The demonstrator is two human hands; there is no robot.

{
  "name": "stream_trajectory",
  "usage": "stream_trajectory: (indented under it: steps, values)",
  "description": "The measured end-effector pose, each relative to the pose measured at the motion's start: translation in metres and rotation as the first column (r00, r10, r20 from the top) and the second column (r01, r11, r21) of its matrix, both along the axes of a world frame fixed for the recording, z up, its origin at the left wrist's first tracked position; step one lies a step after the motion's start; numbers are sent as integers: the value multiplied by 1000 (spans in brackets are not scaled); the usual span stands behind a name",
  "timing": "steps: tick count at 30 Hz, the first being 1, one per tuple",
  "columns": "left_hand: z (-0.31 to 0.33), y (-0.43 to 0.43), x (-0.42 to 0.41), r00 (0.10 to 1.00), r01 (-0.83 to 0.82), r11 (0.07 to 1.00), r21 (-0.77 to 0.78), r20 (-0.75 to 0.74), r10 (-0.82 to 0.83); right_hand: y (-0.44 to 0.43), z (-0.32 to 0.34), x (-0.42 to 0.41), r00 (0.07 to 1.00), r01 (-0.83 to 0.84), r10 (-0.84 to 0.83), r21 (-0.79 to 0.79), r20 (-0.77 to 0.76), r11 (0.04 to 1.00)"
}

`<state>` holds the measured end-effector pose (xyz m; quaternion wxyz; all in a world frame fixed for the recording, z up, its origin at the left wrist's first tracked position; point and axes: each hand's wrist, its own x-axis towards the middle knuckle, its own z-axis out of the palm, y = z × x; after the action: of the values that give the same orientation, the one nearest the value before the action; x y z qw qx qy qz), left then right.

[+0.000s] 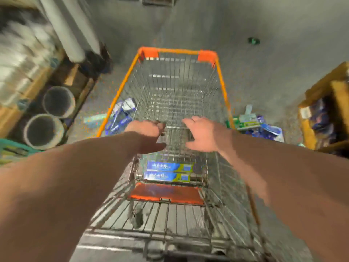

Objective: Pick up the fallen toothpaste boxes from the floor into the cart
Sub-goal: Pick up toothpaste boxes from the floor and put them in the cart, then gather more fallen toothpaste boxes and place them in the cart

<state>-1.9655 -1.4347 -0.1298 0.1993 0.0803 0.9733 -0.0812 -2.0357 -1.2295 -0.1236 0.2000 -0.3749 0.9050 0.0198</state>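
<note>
Cart flap: The orange flap point(164, 193) of the shopping cart point(224, 91) was the closest thing, down low.
Boxes in the cart: Two blue and green toothpaste boxes point(170, 166) lay flat, side by side, inside the cart just past the flap.
Left hand: The left hand point(145, 129) reached out over the cart. Its fingers looked bent, but the picture was blurry. I could not tell how tight its grip was, or if it held anything.
Right hand: The right hand point(204, 135) reached out beside it, over the basket. Its grip was open, with the fingers spread, and it held nothing.
Floor on the left: A small heap of blue and white boxes point(122, 114) lay on the floor point(264, 72), just beside the cart's left side.
Floor on the right: A bigger heap of green and blue boxes point(253, 125) lay just beside the cart's right side.
Farther off: A cardboard carton point(336, 78) with blue packs stood on the right. Round tubes point(58, 104) lay on the left.
Step in hand: It looked like a drop into the cart, with many boxes not yet picked up.
Doing it well: It seemed best to bend to one heap, take a few boxes by their long sides, and lay them flat next to the two inside. A push on the cart could have rolled it away.
</note>
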Motion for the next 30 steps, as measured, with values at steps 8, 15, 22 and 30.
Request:
stream_trajectory:
  steps: [8, 15, 22, 30]
  values:
    - [228, 70, -4, 974, 85, 996, -37, -208, -91, 95, 211, 12, 983, 79, -110, -204, -147, 976]
    - [335, 203, 7, 915, 205, 979, 1, -354, -191, 217, 297, 46, 944, 125, -196, -264, -264, 956]
    - [335, 354, 12, 907, 262, 964, 54, -355, -226, 371, 312, 67, 923, 194, -268, -268, -277, 944]
    - [288, 501, -2, 922, 324, 936, 138, -269, -279, 526, 284, 75, 894, 354, -403, -244, -195, 903]
